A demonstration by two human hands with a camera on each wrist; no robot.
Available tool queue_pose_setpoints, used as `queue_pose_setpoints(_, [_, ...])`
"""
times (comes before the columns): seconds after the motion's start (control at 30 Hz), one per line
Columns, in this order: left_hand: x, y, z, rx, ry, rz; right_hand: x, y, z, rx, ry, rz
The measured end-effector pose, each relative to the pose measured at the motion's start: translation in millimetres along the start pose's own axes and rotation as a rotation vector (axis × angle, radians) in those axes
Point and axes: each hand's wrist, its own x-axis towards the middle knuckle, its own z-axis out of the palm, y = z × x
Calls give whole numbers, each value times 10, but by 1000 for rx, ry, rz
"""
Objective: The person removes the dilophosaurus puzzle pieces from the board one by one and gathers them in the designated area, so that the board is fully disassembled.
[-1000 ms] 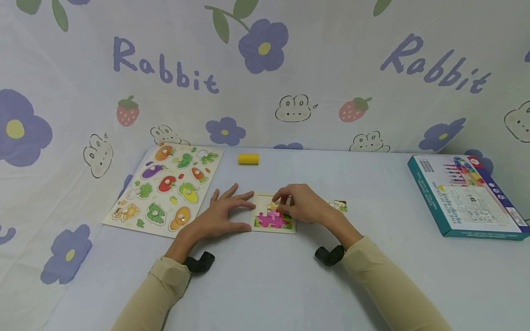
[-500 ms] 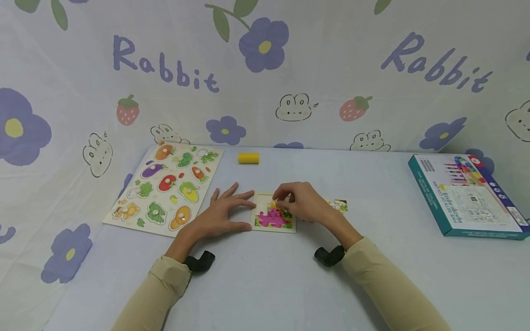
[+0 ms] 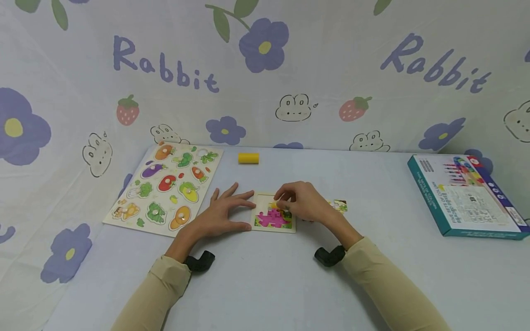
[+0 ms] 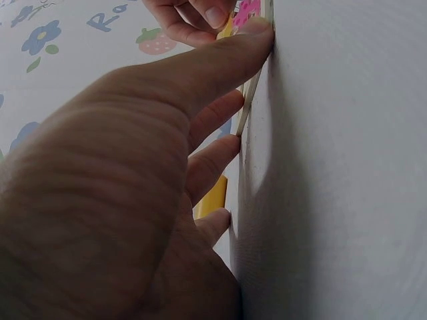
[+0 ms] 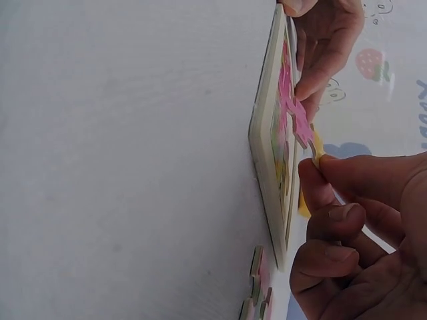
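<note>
Between right-hand fingers [image 3: 285, 189], pinched a thin yellow jigsaw piece [image 5: 317, 141] over a square pale-wood puzzle tray [image 3: 261, 203], with spread left-hand fingers [image 3: 243, 203], touched its nine-o'clock edge.

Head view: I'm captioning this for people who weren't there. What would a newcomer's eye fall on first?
Likely the Rabbit-lettered cloth behind the table. Next, the bright vegetable peg puzzle at left, then, centrally, the part-filled jigsaw board between the left hand and the right hand, which pinches a yellowish jigsaw piece. At far right lies a teal-edged box.
</note>
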Motion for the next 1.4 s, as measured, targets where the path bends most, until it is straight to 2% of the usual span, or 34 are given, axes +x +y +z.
queue_pose_setpoints(0.63, [-8,30,-7,-3,1,-10,-65,35,-61,61,15,49])
queue_pose_setpoints(0.97, [-10,25,-7,-4,8,1,-189,134,-213,105,40,76])
queue_pose_setpoints(1.2, [-9,34,-6,-10,5,1,-322,220,-292,166,25,80])
queue_pose_setpoints(1.4, [-9,35,-13,-3,8,-1,-417,290,-356,117,39,91])
